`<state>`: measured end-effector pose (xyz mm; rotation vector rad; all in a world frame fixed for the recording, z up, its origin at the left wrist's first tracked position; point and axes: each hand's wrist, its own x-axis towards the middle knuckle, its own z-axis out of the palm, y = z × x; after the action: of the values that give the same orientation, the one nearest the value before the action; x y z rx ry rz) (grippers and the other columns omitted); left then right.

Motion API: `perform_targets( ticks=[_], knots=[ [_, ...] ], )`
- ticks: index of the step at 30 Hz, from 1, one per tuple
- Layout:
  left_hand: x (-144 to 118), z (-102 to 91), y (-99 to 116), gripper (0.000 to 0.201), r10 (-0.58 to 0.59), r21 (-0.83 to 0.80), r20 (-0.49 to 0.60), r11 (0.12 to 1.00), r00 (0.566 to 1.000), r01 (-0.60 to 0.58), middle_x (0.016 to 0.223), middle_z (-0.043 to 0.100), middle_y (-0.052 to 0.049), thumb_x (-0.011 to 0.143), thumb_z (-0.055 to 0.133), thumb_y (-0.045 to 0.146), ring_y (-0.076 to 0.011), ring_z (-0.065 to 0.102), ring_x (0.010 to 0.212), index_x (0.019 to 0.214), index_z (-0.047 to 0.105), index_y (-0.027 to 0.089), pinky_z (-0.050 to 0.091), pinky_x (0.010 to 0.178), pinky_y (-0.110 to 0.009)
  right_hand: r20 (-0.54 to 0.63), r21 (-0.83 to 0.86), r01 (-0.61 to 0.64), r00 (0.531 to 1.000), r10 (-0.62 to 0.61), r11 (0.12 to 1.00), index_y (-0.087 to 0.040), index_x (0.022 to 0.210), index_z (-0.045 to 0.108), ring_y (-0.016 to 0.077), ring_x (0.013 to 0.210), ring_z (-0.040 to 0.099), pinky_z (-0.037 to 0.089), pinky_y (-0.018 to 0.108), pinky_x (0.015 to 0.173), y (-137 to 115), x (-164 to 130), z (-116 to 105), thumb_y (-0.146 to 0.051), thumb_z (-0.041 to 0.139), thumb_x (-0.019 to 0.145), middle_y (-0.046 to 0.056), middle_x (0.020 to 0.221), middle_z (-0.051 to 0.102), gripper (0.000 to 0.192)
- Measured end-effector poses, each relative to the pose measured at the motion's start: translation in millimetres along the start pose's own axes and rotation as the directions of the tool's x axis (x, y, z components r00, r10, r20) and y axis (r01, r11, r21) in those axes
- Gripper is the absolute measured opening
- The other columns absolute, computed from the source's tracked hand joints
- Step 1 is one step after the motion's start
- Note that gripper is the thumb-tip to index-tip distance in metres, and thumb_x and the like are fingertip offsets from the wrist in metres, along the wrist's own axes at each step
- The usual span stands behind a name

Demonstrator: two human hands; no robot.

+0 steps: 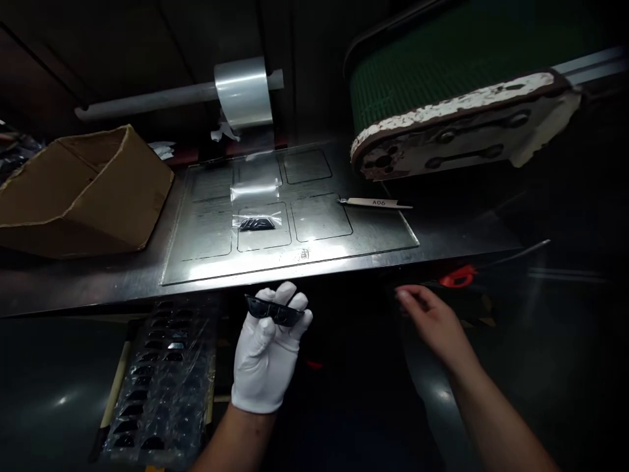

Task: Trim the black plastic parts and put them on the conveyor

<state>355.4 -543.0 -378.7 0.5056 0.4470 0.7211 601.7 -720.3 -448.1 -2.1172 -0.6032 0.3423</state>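
My left hand (269, 354), in a white glove, grips a small glossy black plastic part (275, 311) between thumb and fingers, in front of the bench edge. My right hand (432, 316) is bare and hangs to the right, apart from the part. Its thumb and fingertips come together in a pinch; anything between them is too dark to make out. On the bench plate (324, 244) lies another black part (256, 224) in clear film, inside a drawn rectangle. Below left, a clear plastic tray (162, 387) holds rows of similar black parts.
A cardboard box (113, 196) stands on the bench's left. A roll of clear film (244, 92) hangs on a bar behind the plate. A tool marked A06 (376, 202) lies at right, below a green-belted machine (457, 105). A red handle (458, 276) is near my right hand.
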Motion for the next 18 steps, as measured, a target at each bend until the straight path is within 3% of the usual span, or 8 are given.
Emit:
perform_targets(
  ticks=[2, 5, 7, 10, 13, 15, 17, 18],
  knots=[
    [1, 1.1, 2, 0.027, 0.023, 0.014, 0.019, 1.000, 1.000, -0.023, 0.127, 0.076, 0.003, 0.083, 0.086, 0.034, -0.0228, 0.073, 0.116, 0.108, 0.077, 0.038, 0.062, 0.100, -0.038, 0.206, 0.105, 0.209, 0.952, -0.227, 0.972, -0.026, 0.111, 0.073, 0.0223, 0.091, 0.071, 0.057, 0.032, 0.077, -62, -20, 5, -0.041, 0.064, 0.099, 0.006, 0.102, 0.073, 0.021],
    [1, -0.5, 4, 0.029, 0.076, 0.047, 0.012, 0.996, 0.997, -0.076, 0.128, 0.076, 0.002, 0.083, 0.086, 0.034, -0.0250, 0.072, 0.119, 0.110, 0.077, 0.039, 0.060, 0.103, -0.041, 0.297, 0.297, 0.545, 0.727, -0.618, 0.784, -0.027, 0.118, 0.072, 0.0180, 0.088, 0.068, 0.056, 0.029, 0.075, -146, -35, 20, -0.027, 0.069, 0.098, 0.005, 0.103, 0.069, 0.020],
    [0, -4.2, 6, 0.030, 0.127, 0.080, -0.007, 0.989, 0.992, -0.126, 0.129, 0.076, 0.001, 0.082, 0.086, 0.034, -0.0254, 0.071, 0.120, 0.111, 0.078, 0.037, 0.057, 0.107, -0.042, 0.325, 0.331, 0.645, 0.608, -0.725, 0.689, -0.024, 0.118, 0.071, 0.0167, 0.081, 0.064, 0.054, 0.029, 0.070, -181, -35, 33, -0.024, 0.067, 0.099, 0.005, 0.096, 0.068, 0.019],
    [-2, -13.0, 9, 0.030, 0.197, 0.153, -0.023, 0.970, 0.980, -0.191, 0.127, 0.077, -0.002, 0.081, 0.087, 0.033, -0.0271, 0.070, 0.122, 0.110, 0.079, 0.033, 0.053, 0.112, -0.043, 0.405, 0.301, 0.703, 0.517, -0.754, 0.644, -0.020, 0.106, 0.071, 0.0161, 0.075, 0.061, 0.049, 0.028, 0.064, -201, -27, 52, -0.023, 0.062, 0.101, 0.005, 0.089, 0.066, 0.011],
    [-1, -21.8, 15, 0.031, 0.206, 0.276, -0.034, 0.942, 0.978, -0.189, 0.131, 0.075, -0.006, 0.084, 0.084, 0.032, -0.0291, 0.068, 0.125, 0.115, 0.079, 0.028, 0.052, 0.114, -0.044, 0.496, 0.287, 0.694, 0.482, -0.722, 0.660, -0.018, 0.095, 0.069, 0.0143, 0.071, 0.057, 0.045, 0.027, 0.061, -203, -19, 64, -0.020, 0.061, 0.098, 0.003, 0.084, 0.063, 0.009],
    [1, -25.8, 21, 0.037, 0.177, 0.383, -0.030, 0.911, 0.984, -0.152, 0.135, 0.073, -0.010, 0.087, 0.082, 0.032, -0.0317, 0.066, 0.129, 0.122, 0.076, 0.025, 0.052, 0.114, -0.044, 0.549, 0.314, 0.626, 0.494, -0.674, 0.714, -0.018, 0.092, 0.068, 0.0131, 0.071, 0.057, 0.044, 0.026, 0.062, -203, -13, 68, -0.019, 0.063, 0.096, 0.002, 0.084, 0.063, 0.006],
    [5, -27.7, 33, 0.048, 0.135, 0.449, 0.002, 0.885, 0.991, -0.122, 0.141, 0.069, -0.012, 0.088, 0.080, 0.036, -0.0344, 0.064, 0.131, 0.133, 0.070, 0.024, 0.054, 0.112, -0.046, 0.592, 0.384, 0.431, 0.565, -0.575, 0.817, -0.018, 0.090, 0.068, 0.0118, 0.071, 0.055, 0.043, 0.024, 0.063, -203, -8, 71, -0.020, 0.065, 0.095, 0.001, 0.082, 0.061, 0.006],
    [7, -27.6, 40, 0.053, 0.119, 0.468, 0.019, 0.876, 0.993, -0.115, 0.144, 0.067, -0.012, 0.089, 0.079, 0.038, -0.0348, 0.064, 0.132, 0.139, 0.067, 0.026, 0.055, 0.112, -0.046, 0.605, 0.446, 0.266, 0.614, -0.507, 0.855, -0.019, 0.089, 0.067, 0.0107, 0.069, 0.052, 0.042, 0.023, 0.061, -203, -6, 72, -0.023, 0.066, 0.096, -0.001, 0.079, 0.058, 0.008]
  ],
)
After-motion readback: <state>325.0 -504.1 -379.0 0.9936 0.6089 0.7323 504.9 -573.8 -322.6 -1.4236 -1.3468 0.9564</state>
